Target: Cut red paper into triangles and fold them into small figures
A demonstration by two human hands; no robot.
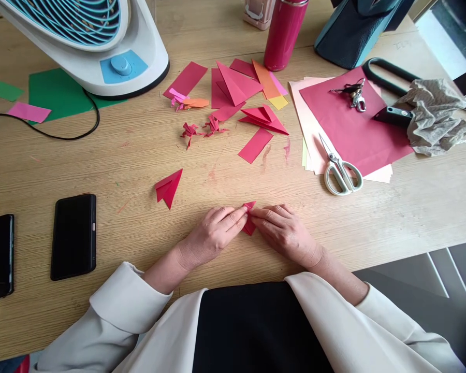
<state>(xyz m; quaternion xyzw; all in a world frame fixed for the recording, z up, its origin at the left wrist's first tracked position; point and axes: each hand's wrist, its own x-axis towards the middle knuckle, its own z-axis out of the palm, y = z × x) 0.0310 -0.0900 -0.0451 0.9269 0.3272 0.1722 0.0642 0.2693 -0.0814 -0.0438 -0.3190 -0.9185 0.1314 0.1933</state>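
Close in front of me on the wooden table lies a small folded piece of red paper (249, 226), its upper tip and lower corner showing between my hands. My left hand (217, 228) has its fingers together, pressing on the paper's left side. From the other side, my right hand (282, 229) pinches it with closed fingertips. The fingertips hide most of its folds. To the left sits another folded red paper (169, 187) with pointed ends. Farther back are two small red origami figures (204, 128) and a folded red piece (264, 119).
White scissors (342, 173) rest partly on stacked paper sheets (357, 124) at right, with keys (355, 94) on top. Behind stand a fan (140, 57) and a red bottle (285, 33). Paper scraps (233, 85) lie mid-back. Two phones, one black (73, 235), lie left.
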